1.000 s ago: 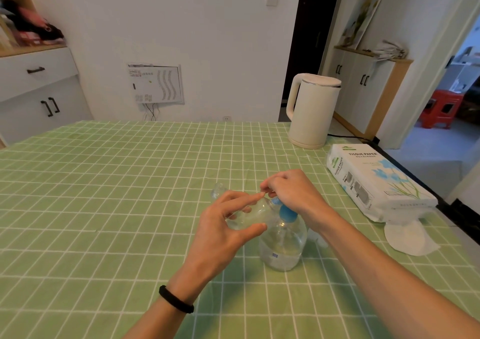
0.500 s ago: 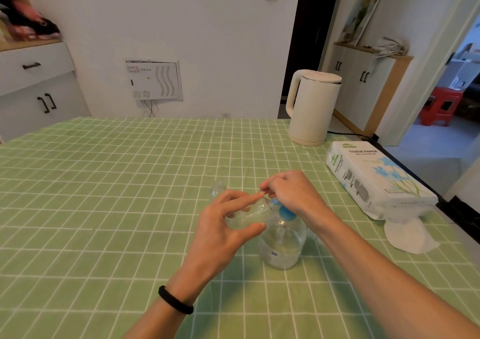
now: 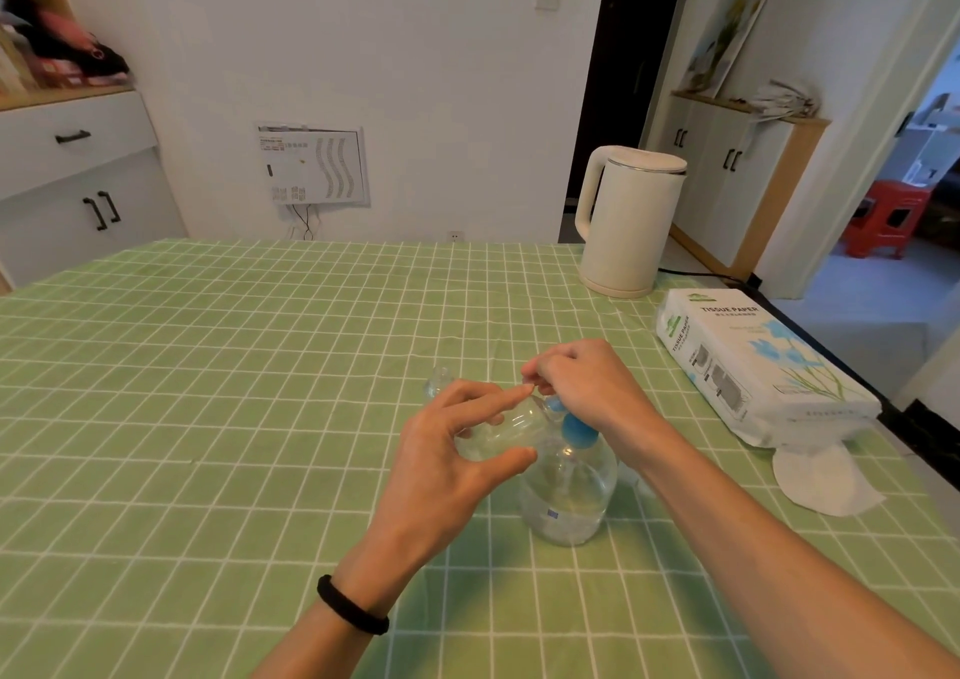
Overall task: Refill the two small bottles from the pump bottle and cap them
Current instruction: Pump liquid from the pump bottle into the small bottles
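A clear round pump bottle (image 3: 569, 501) with a blue pump head (image 3: 577, 428) stands on the green checked tablecloth (image 3: 208, 392). My left hand (image 3: 447, 449) holds a small clear bottle (image 3: 498, 431) tilted on its side, its mouth against the blue spout. My right hand (image 3: 582, 384) rests on top of the pump head with fingers curled down over it. A second small clear bottle (image 3: 439, 379) stands just behind my left hand, partly hidden.
A white electric kettle (image 3: 626, 221) stands at the far right of the table, its cord running off the edge. A pack of tissue paper (image 3: 753, 366) lies to the right, with a loose tissue (image 3: 821, 481) in front of it.
Both hands and the bottles keep the same pose. Only the camera view has shifted slightly.
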`<move>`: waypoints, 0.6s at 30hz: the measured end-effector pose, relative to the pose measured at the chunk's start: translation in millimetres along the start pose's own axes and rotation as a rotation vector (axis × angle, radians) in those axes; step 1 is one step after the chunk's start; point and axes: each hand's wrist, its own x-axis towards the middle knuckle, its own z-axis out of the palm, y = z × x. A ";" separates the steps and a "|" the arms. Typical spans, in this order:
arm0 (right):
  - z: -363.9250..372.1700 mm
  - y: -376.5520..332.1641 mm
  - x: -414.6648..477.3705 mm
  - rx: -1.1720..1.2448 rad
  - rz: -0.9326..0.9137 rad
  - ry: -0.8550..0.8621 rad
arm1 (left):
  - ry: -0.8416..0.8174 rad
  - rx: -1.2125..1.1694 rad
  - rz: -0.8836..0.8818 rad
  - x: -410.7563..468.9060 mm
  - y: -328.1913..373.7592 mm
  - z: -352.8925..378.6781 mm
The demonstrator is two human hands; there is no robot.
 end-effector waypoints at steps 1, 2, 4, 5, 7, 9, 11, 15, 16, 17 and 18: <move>0.3 0.7 0.5 -0.003 0.003 -0.002 | 0.000 -0.006 -0.002 0.0 -0.9 0.4; 0.4 1.8 0.9 -0.007 0.008 -0.004 | 0.000 -0.009 -0.003 0.0 -2.0 0.7; 0.6 4.5 0.9 -0.010 0.024 -0.009 | 0.000 -0.015 -0.003 -0.5 -3.7 1.5; 0.9 5.8 0.7 -0.006 0.027 -0.011 | 0.001 -0.020 -0.003 -0.9 -4.2 2.0; 1.5 6.3 0.5 -0.001 0.026 -0.010 | 0.004 -0.022 -0.005 -1.8 -4.6 3.0; 1.9 5.2 0.0 -0.003 0.025 -0.008 | 0.005 -0.020 -0.008 -2.3 -4.6 3.3; 1.8 5.0 -0.7 -0.007 0.026 -0.006 | 0.006 -0.024 -0.011 -2.8 -3.6 3.0; 1.0 3.0 -2.6 -0.011 0.019 -0.002 | -0.001 -0.027 -0.014 -2.3 0.2 1.8; 0.3 1.9 -2.8 -0.011 0.014 -0.002 | -0.001 -0.028 -0.009 -1.7 1.5 1.1; -0.5 0.5 -2.8 -0.010 0.006 0.000 | 0.001 -0.027 -0.003 -0.9 2.4 0.5; -1.0 -0.9 -2.4 -0.011 -0.005 0.002 | 0.002 -0.022 0.003 -0.1 3.1 -0.1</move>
